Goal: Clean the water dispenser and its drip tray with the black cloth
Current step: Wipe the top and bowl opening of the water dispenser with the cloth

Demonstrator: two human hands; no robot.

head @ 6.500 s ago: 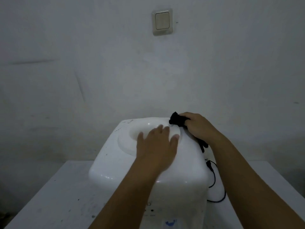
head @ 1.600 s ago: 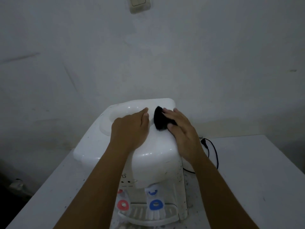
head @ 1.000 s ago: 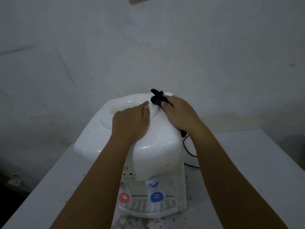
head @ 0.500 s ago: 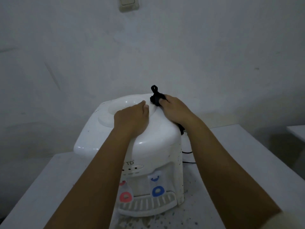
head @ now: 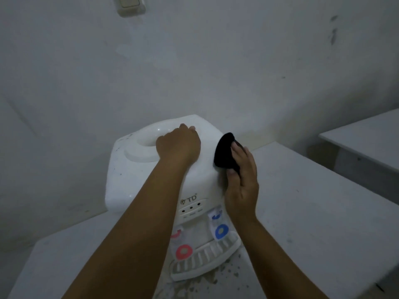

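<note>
A white water dispenser (head: 129, 175) stands on a white table (head: 302, 212), with a red tap (head: 183, 252), a blue tap (head: 222, 231) and a slatted drip tray (head: 205, 262) at its front. My left hand (head: 179, 144) rests on the dispenser's top, fingers curled over the rim of the round bottle well. My right hand (head: 243, 182) holds the black cloth (head: 224, 153) and presses it against the dispenser's upper right side.
A second white table (head: 364, 139) stands at the right, apart from this one. A wall switch (head: 130, 5) sits high on the wall. Dark specks and splashes mark the tabletop in front of the drip tray.
My right hand has brought the cloth from the back of the top down onto the dispenser's right side. My left hand stays on the top. The view has shifted left.
</note>
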